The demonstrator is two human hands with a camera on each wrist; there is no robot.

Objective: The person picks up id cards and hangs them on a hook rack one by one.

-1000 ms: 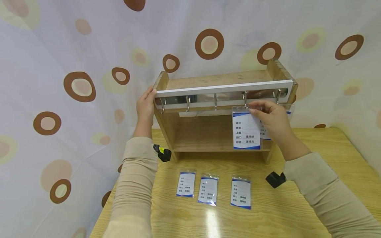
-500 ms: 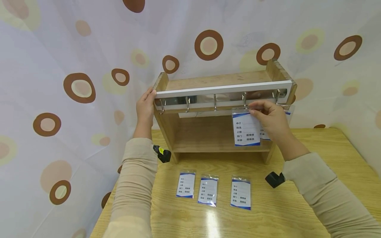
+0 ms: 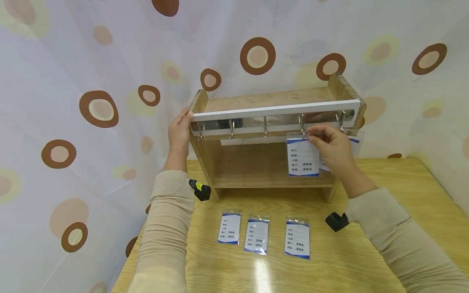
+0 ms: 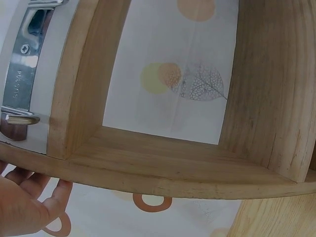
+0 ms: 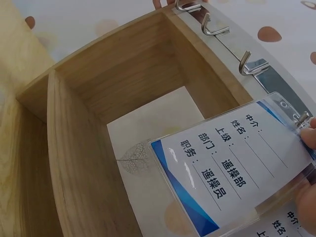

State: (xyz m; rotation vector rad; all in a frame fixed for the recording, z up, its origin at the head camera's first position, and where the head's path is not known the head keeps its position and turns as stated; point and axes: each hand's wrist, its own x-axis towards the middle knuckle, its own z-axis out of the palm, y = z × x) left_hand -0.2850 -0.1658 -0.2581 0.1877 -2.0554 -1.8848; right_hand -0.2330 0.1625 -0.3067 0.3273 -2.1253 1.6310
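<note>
My right hand [image 3: 333,146] pinches the top right corner of a clear plastic name badge [image 3: 303,158] at the fourth hook from the left. In the right wrist view the hook's tip [image 5: 302,118] shows at the slot along the badge's [image 5: 222,163] top edge. Behind that hand, a second badge [image 3: 355,148] hangs by the rightmost hook [image 3: 342,120], partly hidden. My left hand [image 3: 179,134] rests against the upper left side of the wooden shelf [image 3: 271,162]; in the left wrist view its fingertips [image 4: 61,190] touch the outer side panel.
Three more badges, a left one [image 3: 229,228], a middle one [image 3: 256,236] and a right one [image 3: 297,238], lie on the wooden table [image 3: 220,272] before the shelf. Bare hooks, such as the middle one [image 3: 265,127], line the white rail. A patterned curtain [image 3: 128,53] hangs behind.
The pinched badge's lower edge has risen slightly and its face has tilted, while its top stays by the fourth hook. My left hand has not visibly moved.
</note>
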